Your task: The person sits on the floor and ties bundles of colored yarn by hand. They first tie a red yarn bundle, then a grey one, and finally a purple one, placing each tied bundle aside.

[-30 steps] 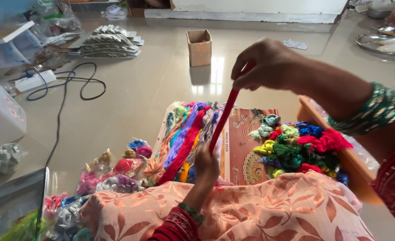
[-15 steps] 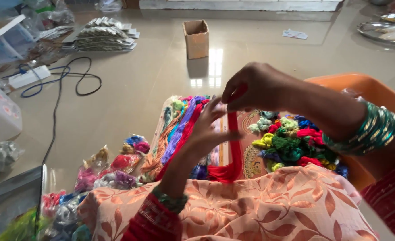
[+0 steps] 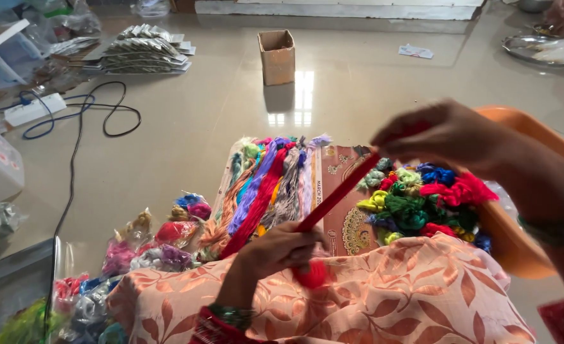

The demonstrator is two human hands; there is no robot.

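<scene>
A red thread skein (image 3: 337,195) is stretched taut between my two hands. My left hand (image 3: 281,247) grips its lower end above my lap, where a red bunch of thread (image 3: 312,274) hangs under the fingers. My right hand (image 3: 441,135) holds the upper end, raised over a heap of small thread bundles (image 3: 422,197) in green, red, blue and yellow. Long skeins of many colours (image 3: 266,188) lie side by side on the floor on a patterned card (image 3: 346,223). Peach leaf-print cloth (image 3: 358,299) covers my lap.
An orange plastic tub (image 3: 524,242) sits at my right. Bagged thread bundles (image 3: 161,239) lie left of my lap. A small cardboard box (image 3: 277,56), stacked packets (image 3: 138,51), a power strip with cables (image 3: 72,114) and a steel plate (image 3: 543,48) are on the tiled floor.
My right hand has swung out to the right, pulling the red skein straight. My left hand has dropped and closed on its lower end near my lap.
</scene>
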